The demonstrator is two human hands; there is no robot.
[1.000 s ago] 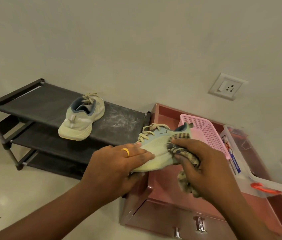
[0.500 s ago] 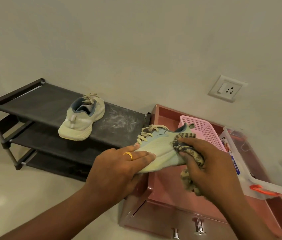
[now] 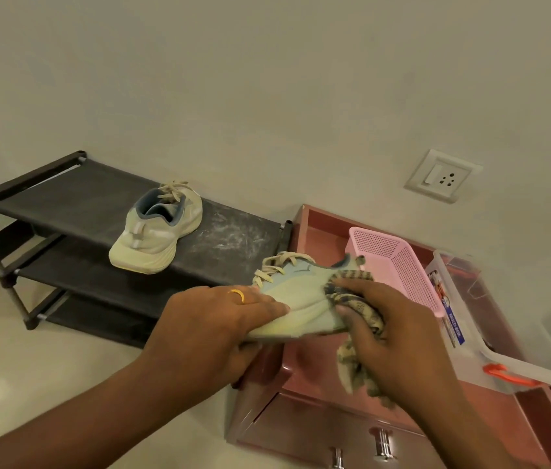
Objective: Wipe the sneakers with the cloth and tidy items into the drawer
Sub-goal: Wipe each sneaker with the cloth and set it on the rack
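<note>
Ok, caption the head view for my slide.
Left hand grips a sneaker; right hand presses a cloth against its side.

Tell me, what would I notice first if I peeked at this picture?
Right in the middle, a left hand holds a pale sneaker by its toe while the right hand presses a checked cloth against its heel end. Behind on the left, the other sneaker sits on the top shelf of a dark shoe rack, and a pink basket stands at the right.
</note>
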